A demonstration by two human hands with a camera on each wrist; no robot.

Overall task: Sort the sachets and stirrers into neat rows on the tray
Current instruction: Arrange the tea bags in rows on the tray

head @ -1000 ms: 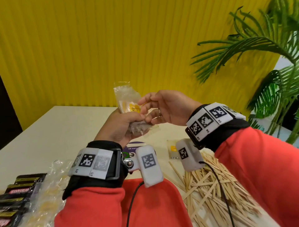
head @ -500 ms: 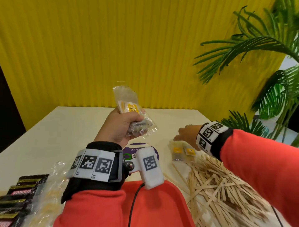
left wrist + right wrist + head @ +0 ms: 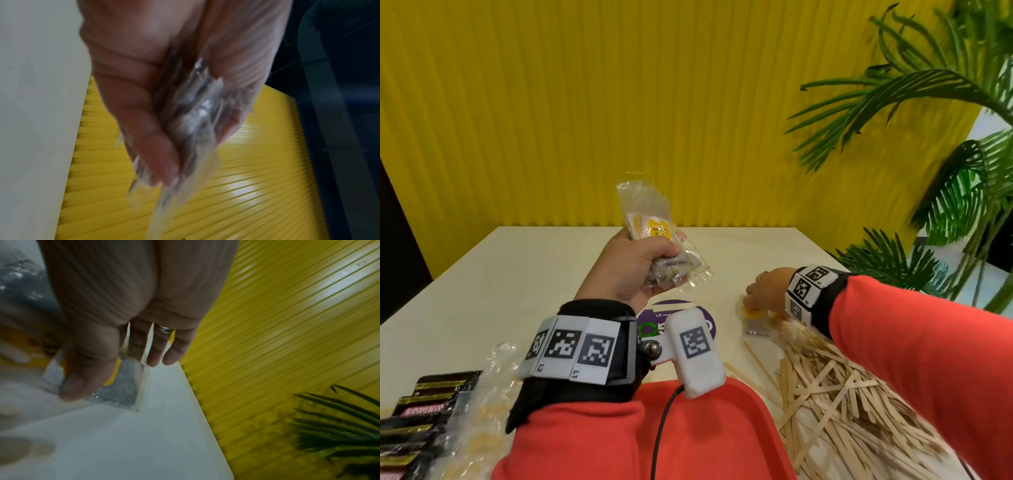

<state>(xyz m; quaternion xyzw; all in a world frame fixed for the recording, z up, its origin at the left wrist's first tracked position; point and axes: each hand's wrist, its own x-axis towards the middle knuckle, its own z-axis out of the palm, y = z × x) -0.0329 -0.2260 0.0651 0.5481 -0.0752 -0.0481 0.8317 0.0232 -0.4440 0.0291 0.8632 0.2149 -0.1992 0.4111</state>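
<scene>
My left hand (image 3: 643,263) is raised over the table and grips a bunch of clear sachets with yellow labels (image 3: 654,233); the left wrist view shows the crinkled sachets (image 3: 195,113) between my curled fingers. My right hand (image 3: 753,294) is down on the table, at a clear sachet with a yellow label and grey contents (image 3: 755,322). In the right wrist view my thumb lies over that sachet (image 3: 125,386) and pinches it against the fingers. A heap of wooden stirrers (image 3: 835,404) lies right of the red tray (image 3: 739,411), partly under my right forearm.
Black sachet strips (image 3: 421,404) and a crumpled clear bag (image 3: 482,411) lie at the near left. A purple round sticker (image 3: 674,318) is on the cream table (image 3: 517,281). A palm plant (image 3: 945,205) stands past the table's right edge, before a yellow ribbed wall.
My right hand left the bunch held by my left hand and went down right to the table by the stirrers. It now rests on a sachet there. My left hand stays raised.
</scene>
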